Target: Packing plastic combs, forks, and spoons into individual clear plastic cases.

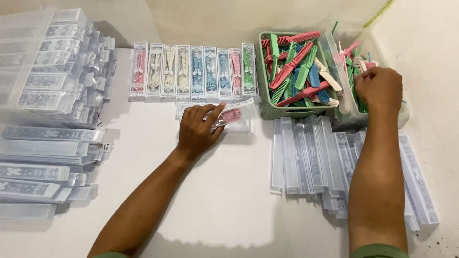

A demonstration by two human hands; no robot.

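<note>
My left hand (198, 130) presses on a packed pink comb (233, 115) in its clear sleeve, fingers flat and spread on it, thumb at the side; it lies on the white table (224, 191) just below the row of packed combs (193, 71). My right hand (378, 88) is inside the clear tub (404, 114), fingers curled down among loose combs, but I cannot tell if they grip one. Risk, imo: the sleeve is slippery, so it can slide & knock the row crooked. Also my right forearm hangs over the empty sleeves (306, 155), near the green basket (266, 102), and can sweep them out of order.
</note>
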